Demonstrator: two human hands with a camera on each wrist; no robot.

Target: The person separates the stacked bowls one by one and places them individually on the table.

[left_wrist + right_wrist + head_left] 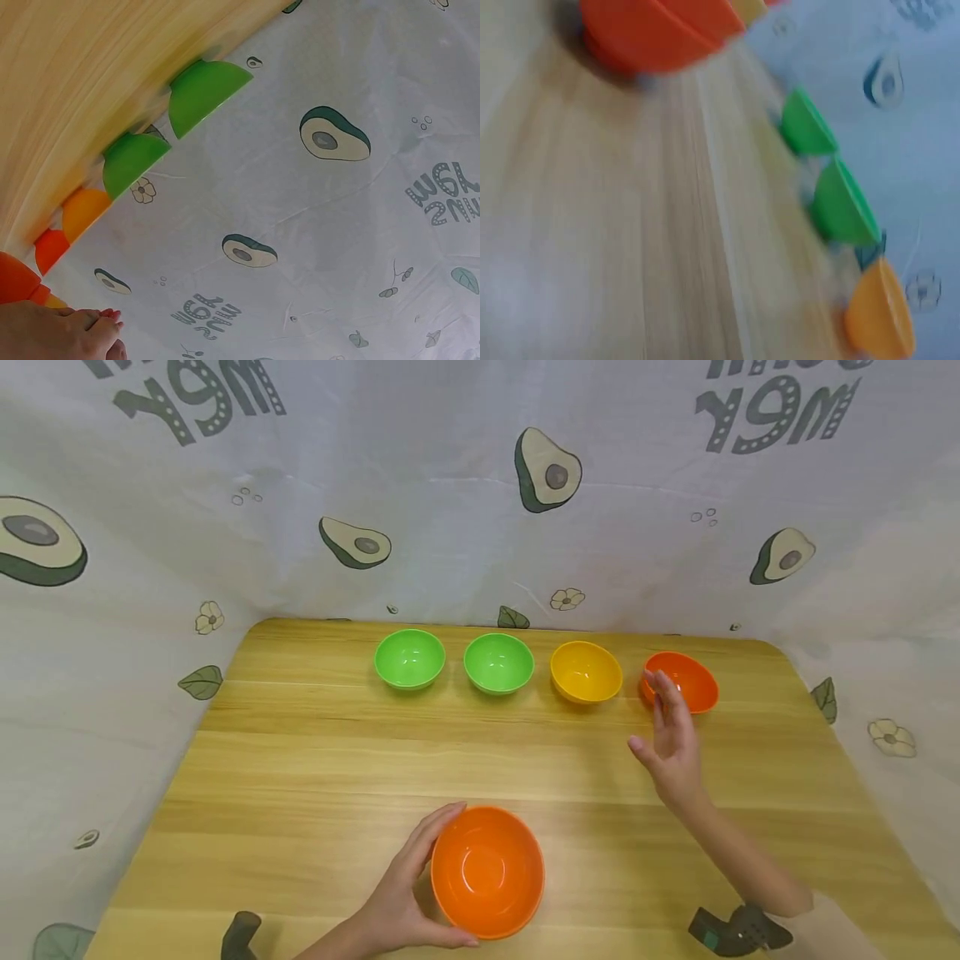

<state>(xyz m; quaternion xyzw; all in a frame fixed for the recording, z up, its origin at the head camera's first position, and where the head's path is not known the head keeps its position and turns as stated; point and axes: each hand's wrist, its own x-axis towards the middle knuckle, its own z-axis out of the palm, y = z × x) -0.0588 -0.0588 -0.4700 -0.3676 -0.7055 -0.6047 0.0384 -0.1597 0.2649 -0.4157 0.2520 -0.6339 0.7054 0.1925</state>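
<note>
At the front of the table my left hand (405,893) grips a stack of bowls (487,872), thumb and fingers spread around its side. An orange bowl tops the stack. Rim lines and a yellow band show on the stack (660,30) in the right wrist view. In the left wrist view the left hand (60,330) is beside its orange side (15,279). My right hand (675,756) reaches to the far right orange bowl (693,681), fingers extended and overlapping its left rim, thumb held apart.
Two green bowls (409,658) and a yellow bowl (586,672) stand in a row left of the far orange bowl, along the back edge of the wooden table (322,760). A white cloth (450,468) printed with avocados hangs behind and around the table.
</note>
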